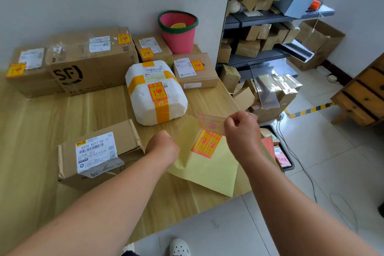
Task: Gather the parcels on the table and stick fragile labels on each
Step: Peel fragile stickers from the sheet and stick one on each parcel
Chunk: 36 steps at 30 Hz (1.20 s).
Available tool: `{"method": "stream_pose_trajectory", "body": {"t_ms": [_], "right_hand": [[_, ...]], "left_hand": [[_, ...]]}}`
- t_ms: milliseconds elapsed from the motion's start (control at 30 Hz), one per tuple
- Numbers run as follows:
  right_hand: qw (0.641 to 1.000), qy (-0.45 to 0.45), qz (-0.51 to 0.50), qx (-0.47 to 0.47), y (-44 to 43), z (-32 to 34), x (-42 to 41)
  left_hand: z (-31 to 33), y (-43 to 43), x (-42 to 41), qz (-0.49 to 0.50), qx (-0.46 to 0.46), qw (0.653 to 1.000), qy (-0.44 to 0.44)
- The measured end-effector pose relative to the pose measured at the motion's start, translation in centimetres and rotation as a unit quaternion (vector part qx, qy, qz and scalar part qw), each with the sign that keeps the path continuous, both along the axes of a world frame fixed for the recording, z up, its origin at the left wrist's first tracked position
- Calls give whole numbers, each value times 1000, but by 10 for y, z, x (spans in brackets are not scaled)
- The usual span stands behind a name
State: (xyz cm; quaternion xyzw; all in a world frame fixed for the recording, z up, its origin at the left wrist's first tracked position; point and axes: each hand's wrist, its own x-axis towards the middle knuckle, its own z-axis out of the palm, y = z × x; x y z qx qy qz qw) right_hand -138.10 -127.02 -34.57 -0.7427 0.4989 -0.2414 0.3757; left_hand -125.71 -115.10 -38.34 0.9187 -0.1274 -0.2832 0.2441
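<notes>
A peeled label [212, 124] hangs in the air, pinched at its right end by the right hand [243, 131], fingers pressed together on it; its long axis runs left to right, and the free end points toward the left hand. Below it lies the yellow backing sheet [209, 166], with two labels [205, 145] left on it, flat on the desk [62, 110] near the right edge. The left hand [164, 147] rests as a loose fist on the sheet's left corner, seemingly pinning it down; whether its grip closes on the paper I cannot tell. The one box without a red label is the near box [97, 151], just left of the left hand, its long axis running left to right and a white shipping slip on top. So the label must travel leftward, across the left wrist; the left hand is nearer the box, but the right one carries the sticker. Beyond, the foam parcel [155, 93] and four cartons along the wall already wear labels.
</notes>
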Motion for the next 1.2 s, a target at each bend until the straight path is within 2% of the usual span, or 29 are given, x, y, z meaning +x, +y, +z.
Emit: {"method": "stream_pose_trajectory", "body": {"t_ms": [233, 400, 533, 600, 700, 800, 933, 1067, 1133, 1200], "right_hand": [[999, -33, -37, 8, 0, 9, -6], [1000, -12, 6, 20, 12, 3, -5], [998, 24, 53, 15, 25, -9, 0], [997, 20, 69, 24, 34, -10, 4], [994, 9, 110, 7, 54, -5, 12], [983, 0, 170, -64, 79, 3, 24], [949, -48, 252, -183, 110, 11, 42], [913, -85, 308, -254, 138, 20, 61], [905, -97, 328, -251, 149, 25, 68], [917, -123, 329, -187, 160, 30, 73]], "left_hand": [[3, 3, -6, -7, 36, 999, -10], [2, 4, -9, 43, 28, 999, 6], [6, 12, -13, 53, -39, 998, 24], [9, 16, -17, 68, -100, 992, 37], [24, 22, -18, 118, -249, 956, 105], [49, 36, -11, 165, -327, 920, 141], [74, 67, 6, 213, -377, 883, 181], [89, 100, 21, 234, -385, 877, 169], [94, 115, 29, 237, -383, 878, 160], [97, 128, 39, 244, -375, 882, 150]]}}
